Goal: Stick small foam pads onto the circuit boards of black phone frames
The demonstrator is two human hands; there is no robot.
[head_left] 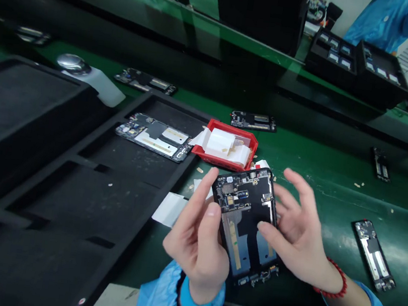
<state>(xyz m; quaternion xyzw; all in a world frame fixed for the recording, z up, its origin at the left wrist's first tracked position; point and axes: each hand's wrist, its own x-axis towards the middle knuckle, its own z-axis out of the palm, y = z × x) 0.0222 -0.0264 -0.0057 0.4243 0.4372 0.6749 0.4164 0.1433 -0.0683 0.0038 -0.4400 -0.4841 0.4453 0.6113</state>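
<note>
An opened phone (248,229) is tilted up between my hands, its circuit board, black tape and bottom connectors facing me. My left hand (197,242) grips its left edge, with the index finger along the top left corner and the thumb beside the frame. On the right side, my right hand (301,231) has its thumb on the phone's face; the middle fingers pass behind the edge and the index finger is raised apart. Just beyond the phone is a red bin (221,163) with white paper pieces and small tan scraps.
A black foam tray (107,200) at left holds one opened phone (157,137). Other opened phones (374,255) lie on the green bench (323,163). A white bottle (102,87) with a metal top stands behind the tray. White paper (169,208) lies near my left hand.
</note>
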